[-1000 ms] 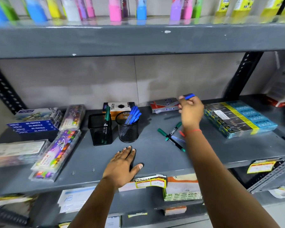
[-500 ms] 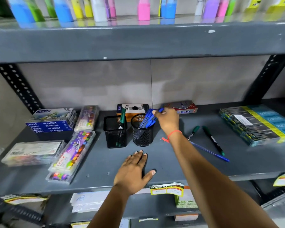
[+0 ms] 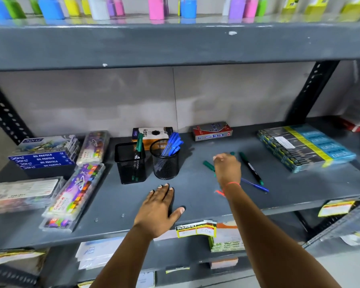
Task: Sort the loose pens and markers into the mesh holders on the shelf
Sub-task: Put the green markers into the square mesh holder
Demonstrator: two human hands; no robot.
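Note:
Two black mesh holders stand mid-shelf. The square holder (image 3: 127,165) has a green marker (image 3: 139,149) in it, and the round holder (image 3: 165,166) has several blue pens (image 3: 172,144). To the right lie loose items: a black marker with green ends (image 3: 251,169), a blue pen (image 3: 255,185) and a green marker (image 3: 208,165) that runs under my right hand (image 3: 227,170). That hand is blurred, with its fingers curled down over the green markers, and its grip is unclear. My left hand (image 3: 160,206) rests flat on the shelf, holding nothing.
Oil pastel boxes (image 3: 43,157) and crayon cases (image 3: 75,196) fill the shelf's left side. A stack of blue-yellow packs (image 3: 306,147) lies at the right, and small boxes (image 3: 212,131) stand at the back. The upper shelf (image 3: 175,44) overhangs close above.
My right hand carried a blue pen from the back to the round holder. It has now moved right and down onto the loose markers. My left hand stayed flat.

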